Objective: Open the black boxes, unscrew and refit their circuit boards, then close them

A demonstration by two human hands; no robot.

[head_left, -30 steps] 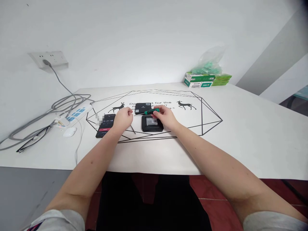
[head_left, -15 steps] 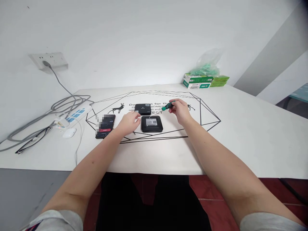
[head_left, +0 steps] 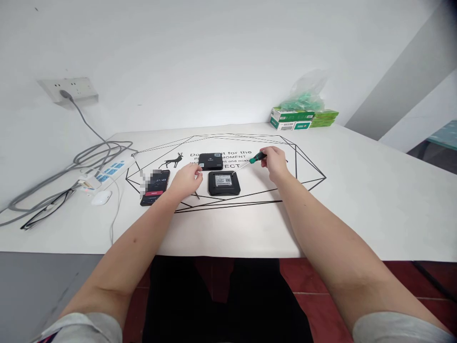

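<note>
A green-and-black screwdriver [head_left: 257, 157] is gripped in my right hand [head_left: 274, 162], its handle tilted up to the right. Its thin shaft slants down to the label area of a square black device [head_left: 224, 191] lying flat. My left hand [head_left: 186, 181] hovers or rests just left of that device, fingers curled together; what they hold, if anything, is hidden. Below those fingers shows the end of a thin dark piece [head_left: 197, 195]. Just behind the labelled device lies a second black box [head_left: 210, 162], close to my left fingertips.
A phone [head_left: 155, 187] lies left of my left hand. Farther left are a power strip [head_left: 113, 172], grey cables, a white mouse [head_left: 102, 197] and glasses [head_left: 48, 209]. Green-and-white boxes [head_left: 293, 119] under a plastic bag [head_left: 307, 93] stand at the back right.
The screwdriver has shifted right with my right hand, its tip moving from the label's left to its upper right. My left hand has drawn slightly left, away from the labelled device.
</note>
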